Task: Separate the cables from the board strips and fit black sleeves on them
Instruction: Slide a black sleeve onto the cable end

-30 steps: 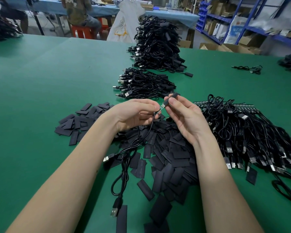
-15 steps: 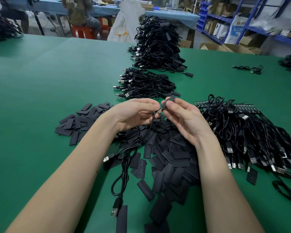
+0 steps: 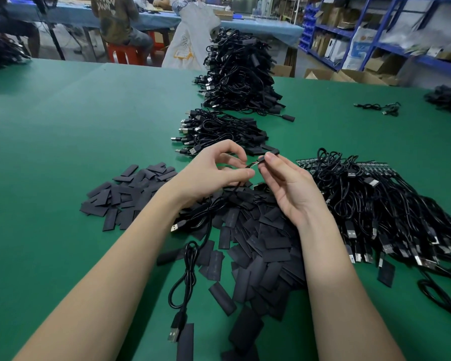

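- Pinching a black sleeve [image 3: 267, 157] between thumb and fingertips, the right hand [image 3: 288, 188] held it raised above the green worktop [image 3: 76, 131], its far end pointing away from the person.
- The left hand [image 3: 214, 175] met it from the other side, thumb and forefinger curled round the end of a cable [image 3: 206, 217]; the small tip at that end sat just at the mouth of the sleeve, though how far in it went was too small to tell.
- That cable dropped from the left hand, ran down over the sleeves and ended in a loop and a USB plug [image 3: 174, 333] lying on the worktop near the left forearm.
- Under both wrists spread a heap of loose flat sleeves [image 3: 258, 246], reaching left as a thinner scatter.
- To the right lay a mass of unsorted cables [image 3: 375, 204], their far ends at the board strips [image 3: 306, 162], their plugs fanned toward the person.
- Beyond the hands sat a small pile of cables [image 3: 219, 134], and behind it a taller stack of cables [image 3: 237, 74].
- A single stray cable [image 3: 380, 108] lay well apart at the far right.
- At the back, a person sat on a red stool [image 3: 126, 54] at another table; blue shelving [image 3: 375, 35] stood on the right.
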Available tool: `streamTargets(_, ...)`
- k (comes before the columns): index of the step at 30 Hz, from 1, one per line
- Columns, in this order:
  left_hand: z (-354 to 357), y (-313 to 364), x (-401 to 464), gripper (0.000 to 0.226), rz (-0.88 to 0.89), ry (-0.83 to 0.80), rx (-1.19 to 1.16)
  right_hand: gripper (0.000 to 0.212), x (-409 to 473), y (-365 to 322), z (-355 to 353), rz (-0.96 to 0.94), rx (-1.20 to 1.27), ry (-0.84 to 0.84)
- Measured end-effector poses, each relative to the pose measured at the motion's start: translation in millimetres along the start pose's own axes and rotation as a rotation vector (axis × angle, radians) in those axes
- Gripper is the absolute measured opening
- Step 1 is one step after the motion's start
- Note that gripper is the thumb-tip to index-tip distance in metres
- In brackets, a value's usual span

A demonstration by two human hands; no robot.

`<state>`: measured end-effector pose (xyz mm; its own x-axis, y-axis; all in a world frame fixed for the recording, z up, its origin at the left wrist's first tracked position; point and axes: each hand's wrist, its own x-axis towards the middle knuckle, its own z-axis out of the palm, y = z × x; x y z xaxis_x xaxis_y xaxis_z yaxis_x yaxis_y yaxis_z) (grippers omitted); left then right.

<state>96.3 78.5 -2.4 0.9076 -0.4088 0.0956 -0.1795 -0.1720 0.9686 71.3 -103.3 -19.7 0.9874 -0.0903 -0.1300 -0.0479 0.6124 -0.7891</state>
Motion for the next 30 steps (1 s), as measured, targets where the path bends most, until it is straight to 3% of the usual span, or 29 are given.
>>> streamTargets(4,2.1,0.9,-1.8,0.014,0.143,0.047,0.140,0.007,0.1,-2.2,-3.8,0.005,0.011,0.016)
streamTargets(14,4.2,-3.4,-2.8,0.004,0.290,0.122,0.289,0.012,3.3,3.2,-3.6,0.009,-0.021,-0.059)
streamTargets(24,7.2,-4.1,-3.5,0.006,0.237,0.136,0.078,0.009,2.4,5.4,-0.9,0.010,0.019,-0.083)
streamTargets(28,6.7,-6.1,-1.1,0.004,0.177,0.143,-0.010,0.025,1.9,3.7,-1.2,-0.002,0.016,-0.130)
streamTargets(30,6.5,-6.8,0.3,0.002,0.147,0.141,-0.029,0.023,1.6,3.6,-1.6,-0.012,0.015,-0.133)
